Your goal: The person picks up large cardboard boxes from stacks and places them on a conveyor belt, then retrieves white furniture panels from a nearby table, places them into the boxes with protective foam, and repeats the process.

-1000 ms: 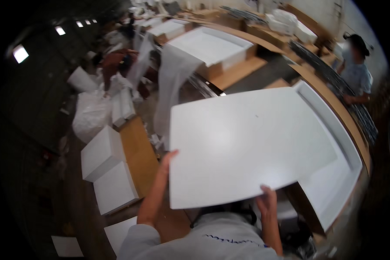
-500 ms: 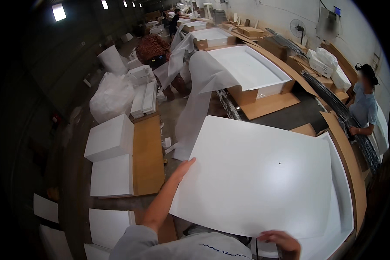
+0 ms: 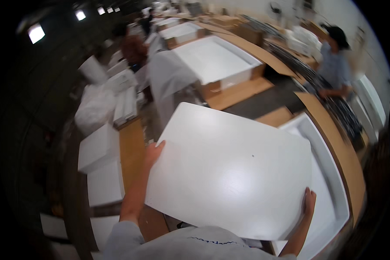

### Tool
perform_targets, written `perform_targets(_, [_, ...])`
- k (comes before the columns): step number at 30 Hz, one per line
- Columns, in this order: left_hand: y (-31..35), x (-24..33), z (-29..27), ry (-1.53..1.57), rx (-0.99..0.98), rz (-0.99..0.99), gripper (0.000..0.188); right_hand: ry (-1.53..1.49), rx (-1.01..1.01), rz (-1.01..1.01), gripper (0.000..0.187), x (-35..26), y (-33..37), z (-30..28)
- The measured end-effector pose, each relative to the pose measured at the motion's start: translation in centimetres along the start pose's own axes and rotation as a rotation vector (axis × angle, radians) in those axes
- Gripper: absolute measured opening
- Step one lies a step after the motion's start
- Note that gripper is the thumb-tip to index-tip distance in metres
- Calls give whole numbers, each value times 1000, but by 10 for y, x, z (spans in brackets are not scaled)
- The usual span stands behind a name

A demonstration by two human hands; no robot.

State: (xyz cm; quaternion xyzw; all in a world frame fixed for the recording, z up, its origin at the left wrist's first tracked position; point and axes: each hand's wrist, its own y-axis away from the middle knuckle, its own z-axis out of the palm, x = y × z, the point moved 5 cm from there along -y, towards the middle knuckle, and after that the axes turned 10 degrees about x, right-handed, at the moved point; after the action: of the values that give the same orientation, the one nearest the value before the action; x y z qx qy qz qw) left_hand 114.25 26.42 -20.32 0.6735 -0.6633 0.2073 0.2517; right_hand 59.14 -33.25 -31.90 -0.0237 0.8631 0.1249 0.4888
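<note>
A large white panel (image 3: 229, 173) with rounded corners and one small dark dot fills the space in front of me, tilted. My left hand (image 3: 155, 151) grips its left edge, thumb on top and the other fingers hidden beneath. At the right edge, my right hand (image 3: 309, 201) is closed on the panel too. Under and beyond its right side lies a white foam-lined tray (image 3: 333, 197) inside an open cardboard carton (image 3: 329, 130); the panel covers much of it.
Farther along the line stands another carton holding a white tray (image 3: 216, 58). White foam blocks (image 3: 102, 173) are stacked at left beside a brown board (image 3: 132, 151). Translucent sheeting (image 3: 169, 73) drapes ahead. A person (image 3: 333, 65) in a light shirt stands at right beside dark wrapped lengths (image 3: 342, 115).
My right hand has moved from the panel's near edge up to its right edge and grasped it. My view has shifted, and the person at right has turned or leaned.
</note>
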Motion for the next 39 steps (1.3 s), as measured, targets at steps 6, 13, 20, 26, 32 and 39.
perform_targets(6, [-13, 118, 56, 286, -210, 174, 52, 99, 195, 108, 49, -12, -9, -66])
perform_targets(13, [18, 289, 203, -49, -347, 567, 54, -59, 452, 415, 47, 101, 98, -174])
perform_targets(20, [58, 372, 317, -54, -595, 711, 58, -196, 651, 471, 39, 174, 129, -225])
perform_targets(26, [37, 362, 370, -96, -685, 632, 67, -185, 637, 521, 41, 194, 88, -239])
perform_targets(32, [67, 401, 451, -262, -891, 767, 72, -64, 699, 520, 49, 164, 48, -260])
perform_targets(39, [123, 463, 419, 112, -1063, 819, 50, 387, 550, 324, 59, 200, 4, -215])
